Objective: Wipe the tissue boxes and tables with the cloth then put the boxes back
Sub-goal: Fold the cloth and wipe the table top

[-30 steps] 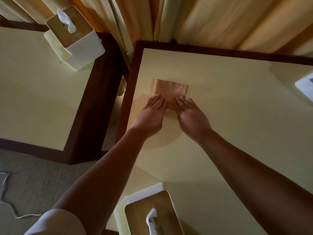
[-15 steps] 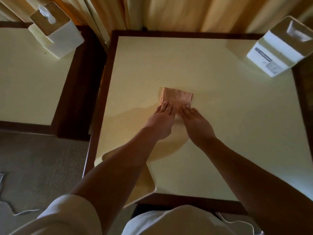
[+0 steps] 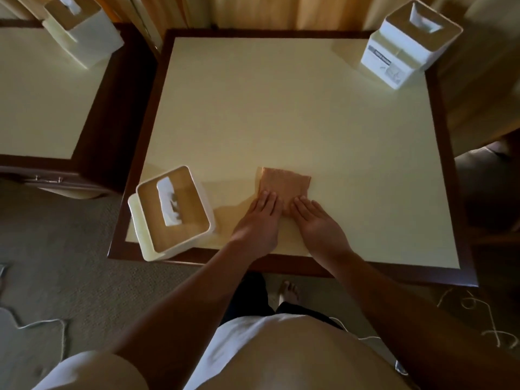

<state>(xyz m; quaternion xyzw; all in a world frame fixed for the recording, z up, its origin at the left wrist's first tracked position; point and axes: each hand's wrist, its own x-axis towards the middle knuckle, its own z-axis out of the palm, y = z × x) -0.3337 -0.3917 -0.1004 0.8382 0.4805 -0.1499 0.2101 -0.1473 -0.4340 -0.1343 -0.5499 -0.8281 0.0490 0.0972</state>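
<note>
Both hands are spread flat and side by side, left hand (image 3: pixel 260 218) and right hand (image 3: pixel 316 222), fingers straight, the two almost touching. They press on the near edge of the cloth (image 3: pixel 282 182) rather than gripping it, and neither holds anything. From where I sit, I read this as mid-wipe on the centre table (image 3: pixel 281 108), the big cream top with a dark wood border. The hands are working close to its near edge, and a darker patch (image 3: pixel 225 218) lies around them. I cannot tell whether that is damp or only shadow, so I can't say how much of this top is done. The left table (image 3: pixel 36 108), just beside it across a narrow gap, shows nothing that tells me whether it has been wiped. The near tissue box (image 3: pixel 185 220) sits skewed at the centre table's front left corner, partly over the wood border. I take that for a parked spot, so putting it back looks to be left. The far tissue box (image 3: pixel 405 49) stands at the back right corner, and the third tissue box (image 3: pixel 84 32) stands at the back of the left table. Whether any box has been wiped I cannot judge. Smallest, the cloth itself is a folded orange-brown square, flat on the centre table just right of the near tissue box.
</note>
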